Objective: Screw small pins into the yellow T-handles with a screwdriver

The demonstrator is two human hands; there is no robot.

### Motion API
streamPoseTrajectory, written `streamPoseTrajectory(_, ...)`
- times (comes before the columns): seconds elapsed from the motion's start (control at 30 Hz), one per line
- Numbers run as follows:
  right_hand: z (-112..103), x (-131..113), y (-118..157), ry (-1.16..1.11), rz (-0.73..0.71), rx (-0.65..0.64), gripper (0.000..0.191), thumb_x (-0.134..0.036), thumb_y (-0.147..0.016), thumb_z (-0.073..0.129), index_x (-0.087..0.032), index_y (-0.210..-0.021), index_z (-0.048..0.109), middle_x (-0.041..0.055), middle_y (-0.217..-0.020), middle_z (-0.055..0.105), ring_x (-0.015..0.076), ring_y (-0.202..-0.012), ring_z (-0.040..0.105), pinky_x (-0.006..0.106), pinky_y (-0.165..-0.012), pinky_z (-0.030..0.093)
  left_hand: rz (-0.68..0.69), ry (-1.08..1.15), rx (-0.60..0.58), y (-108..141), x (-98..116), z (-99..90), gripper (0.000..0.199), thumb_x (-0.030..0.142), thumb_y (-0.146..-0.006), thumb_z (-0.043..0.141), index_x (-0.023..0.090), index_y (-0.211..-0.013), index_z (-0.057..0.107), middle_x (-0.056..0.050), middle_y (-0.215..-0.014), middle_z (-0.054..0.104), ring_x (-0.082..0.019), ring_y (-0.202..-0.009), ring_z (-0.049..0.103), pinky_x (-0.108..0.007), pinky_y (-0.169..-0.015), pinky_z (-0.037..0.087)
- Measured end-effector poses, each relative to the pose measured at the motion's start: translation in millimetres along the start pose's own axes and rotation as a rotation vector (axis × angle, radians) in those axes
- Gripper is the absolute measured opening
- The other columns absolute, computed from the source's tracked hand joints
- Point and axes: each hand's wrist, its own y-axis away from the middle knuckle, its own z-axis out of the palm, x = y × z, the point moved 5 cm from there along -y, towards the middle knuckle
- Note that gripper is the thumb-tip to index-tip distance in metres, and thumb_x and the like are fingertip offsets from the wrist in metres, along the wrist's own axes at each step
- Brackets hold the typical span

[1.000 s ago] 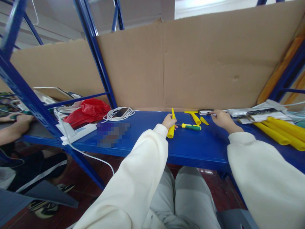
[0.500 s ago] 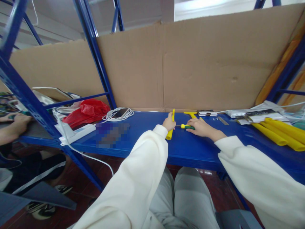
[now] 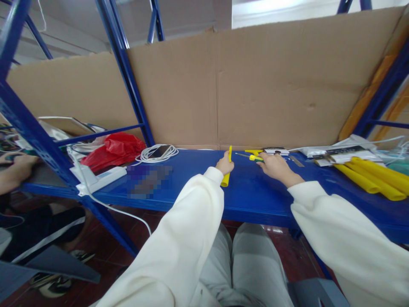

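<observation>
My left hand [image 3: 224, 163] is closed around a yellow tube-like handle [image 3: 225, 181] with a narrow yellow head [image 3: 230, 152] pointing up and away. My right hand [image 3: 275, 165] has its fingers at the handle end of a yellow-and-green screwdriver [image 3: 254, 157]. The screwdriver's thin shaft points left, clear of the yellow piece. Just behind it a second yellow piece [image 3: 252, 151] lies on the blue tabletop, partly hidden. Beyond my right fingers is a small black-and-white pack [image 3: 275, 151].
On the right lie yellow tubes [image 3: 372, 179], flat packets [image 3: 343, 152] and a small metal strip [image 3: 296, 161]. Left are a coiled white cable [image 3: 156, 153], a power strip [image 3: 102, 179] and a red bag [image 3: 116, 149]. A cardboard panel [image 3: 271, 85] backs the table. Another person's hand [image 3: 22, 166] shows far left.
My right hand has moved the screwdriver up and away from the yellow piece, toward the back of the table. My left hand keeps its hold in nearly the same place.
</observation>
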Motion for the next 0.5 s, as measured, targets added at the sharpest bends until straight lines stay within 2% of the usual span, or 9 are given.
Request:
streamPoseTrajectory(0.2, 4.1, 9.6, -1.6, -0.007, 0.016, 0.032, 0.029, -0.027, -0.097, 0.044, -0.013, -0.114, 0.062, 0.0208, -0.109, 0.074, 0.0314, -0.105, 0.069, 0.039, -0.087, 0.045, 0.002, 0.084, -0.149, -1.1, -1.7, 13.7, 0.076, 0.008, -0.078, 0.065, 0.029, -0.148, 0.044, -0.005, -0.095, 0.07, -0.015, -0.054, 0.063, -0.023, -0.053, 0.051)
streamPoseTrajectory(0.33, 5.1, 10.8, -1.3, -0.006, 0.023, 0.021, 0.029, -0.027, -0.097, 0.044, -0.013, -0.115, 0.062, 0.0204, -0.11, 0.074, 0.0311, -0.105, 0.069, 0.04, -0.088, 0.044, 0.004, 0.093, -0.236, 0.4, -0.6, 19.2, 0.076, 0.011, -0.084, 0.061, 0.029, -0.153, 0.035, -0.006, -0.104, 0.069, -0.01, -0.047, 0.057, -0.02, -0.046, 0.046)
streamPoseTrajectory(0.5, -0.4, 4.2, 0.4, -0.031, 0.019, 0.019, 0.032, -0.026, -0.097, 0.045, -0.011, -0.119, 0.062, 0.0221, -0.11, 0.074, 0.0325, -0.104, 0.07, 0.042, -0.09, 0.045, -0.046, 0.116, -0.276, 4.1, 1.8, 20.3, 0.078, 0.01, -0.087, 0.055, 0.027, -0.156, 0.024, -0.008, -0.107, 0.067, -0.009, -0.045, 0.055, -0.019, -0.045, 0.048)
